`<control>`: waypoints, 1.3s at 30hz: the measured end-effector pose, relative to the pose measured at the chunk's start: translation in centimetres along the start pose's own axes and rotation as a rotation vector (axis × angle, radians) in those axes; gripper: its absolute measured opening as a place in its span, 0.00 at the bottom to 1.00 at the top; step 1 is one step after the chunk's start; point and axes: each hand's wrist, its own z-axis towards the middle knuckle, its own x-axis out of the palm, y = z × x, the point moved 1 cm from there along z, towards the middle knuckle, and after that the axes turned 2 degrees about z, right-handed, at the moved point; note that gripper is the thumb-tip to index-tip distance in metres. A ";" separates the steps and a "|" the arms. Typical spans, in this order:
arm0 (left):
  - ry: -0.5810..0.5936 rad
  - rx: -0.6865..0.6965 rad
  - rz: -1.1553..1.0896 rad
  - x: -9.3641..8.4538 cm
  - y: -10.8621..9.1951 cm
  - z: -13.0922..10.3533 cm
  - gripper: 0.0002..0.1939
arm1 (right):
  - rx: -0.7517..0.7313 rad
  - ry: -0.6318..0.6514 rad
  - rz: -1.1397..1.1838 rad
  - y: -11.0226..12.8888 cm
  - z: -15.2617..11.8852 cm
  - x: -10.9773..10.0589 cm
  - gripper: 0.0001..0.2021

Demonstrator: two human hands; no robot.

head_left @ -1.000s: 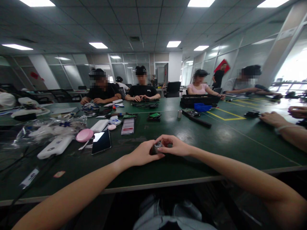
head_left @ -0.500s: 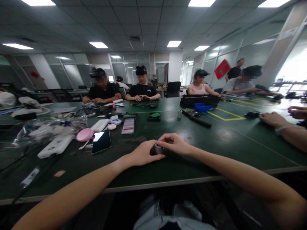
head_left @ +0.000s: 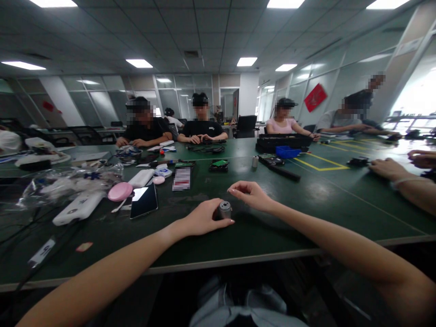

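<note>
The person's left hand (head_left: pixel 203 218) is gripping a small metal cylinder (head_left: pixel 225 209) upright on the green table (head_left: pixel 289 227), near its front edge. The right hand (head_left: pixel 252 196) is hovering just beside the cylinder, apart from it, its fingers curling, whether holding anything unclear.

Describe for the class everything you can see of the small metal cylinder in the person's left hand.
The small cylinder is grey and looks like metal, with a round, paler top face marked by dark spots or holes. A tiny coppery bit shows at its right side. It stands about upright over the green table, with the left hand around its left side, the thumb across its lower front. That thumb hides its base. The right hand is apart from it.
</note>
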 end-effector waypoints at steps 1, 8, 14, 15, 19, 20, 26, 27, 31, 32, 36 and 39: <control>0.000 0.005 0.001 0.0 0.0 0.0 0.19 | 0.006 0.030 -0.033 -0.4 0.1 -0.3 0.19; -0.002 0.025 0.011 0.0 0.2 0.0 0.19 | 0.072 0.287 -0.357 -1.8 0.1 -1.5 0.17; -0.010 0.028 0.029 0.1 0.1 0.1 0.18 | 0.119 0.326 -0.425 -2.0 0.2 -2.1 0.17; -0.011 0.026 0.025 0.1 0.1 0.1 0.18 | 0.132 0.328 -0.427 -2.1 0.2 -2.1 0.17; -0.012 0.028 0.009 0.1 0.2 0.1 0.18 | 0.145 0.326 -0.433 -2.1 0.1 -2.3 0.17; -0.010 0.028 0.008 0.1 0.2 0.0 0.18 | 0.143 0.327 -0.433 -2.0 0.1 -2.3 0.17; -0.003 0.020 0.016 0.0 0.2 0.0 0.19 | 0.100 0.265 -0.421 -1.8 0.1 -1.9 0.15; -0.001 0.019 0.015 0.0 0.2 0.0 0.19 | 0.083 0.230 -0.410 -1.7 0.1 -1.8 0.15; 0.005 0.029 0.011 -0.1 0.2 0.0 0.20 | 0.025 0.117 -0.300 -0.6 -0.1 -1.2 0.16; 0.005 0.031 0.010 0.0 0.2 0.0 0.20 | 0.010 0.107 -0.260 -0.2 -0.2 -0.9 0.16; -0.009 0.022 0.011 0.1 0.4 0.0 0.19 | -0.043 0.136 -0.110 1.4 -0.9 0.1 0.16; -0.017 0.007 0.014 0.3 0.6 0.1 0.21 | -0.051 0.197 -0.048 1.9 -1.1 0.6 0.16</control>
